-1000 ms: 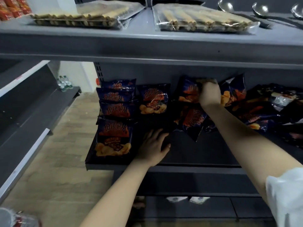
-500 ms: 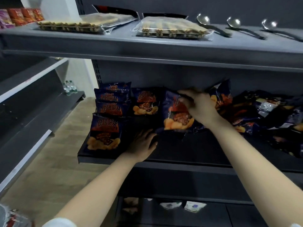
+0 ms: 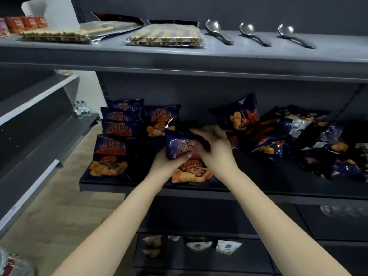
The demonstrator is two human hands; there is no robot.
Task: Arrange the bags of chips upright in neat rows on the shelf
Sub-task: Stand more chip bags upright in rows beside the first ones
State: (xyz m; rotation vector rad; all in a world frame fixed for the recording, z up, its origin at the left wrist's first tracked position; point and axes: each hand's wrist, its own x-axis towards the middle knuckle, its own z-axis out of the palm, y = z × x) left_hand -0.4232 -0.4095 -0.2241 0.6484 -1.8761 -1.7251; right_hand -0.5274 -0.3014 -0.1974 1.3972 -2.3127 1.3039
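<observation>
A dark blue chip bag (image 3: 189, 168) stands near the front edge of the dark shelf (image 3: 258, 188). My left hand (image 3: 169, 162) grips its left side with the thumb across the front. My right hand (image 3: 215, 148) holds its folded top from the right. Left of it, several matching bags stand upright in a column (image 3: 117, 126), the nearest being the front bag (image 3: 109, 154). One more bag (image 3: 162, 120) stands behind the held one. To the right, a loose heap of bags (image 3: 294, 136) lies tumbled.
The grey upper shelf (image 3: 179, 56) overhangs, carrying wafer-roll packs (image 3: 165, 36), three metal ladles (image 3: 249, 34) and red packets (image 3: 25, 23). Another shelving unit (image 3: 35, 124) is at the left with water bottles (image 3: 80, 109). Small packets (image 3: 215, 246) lie on the bottom shelf.
My right hand pulled a bag out of the heap and brought it forward and left to the shelf's front. My left hand left the shelf surface and took hold of that bag.
</observation>
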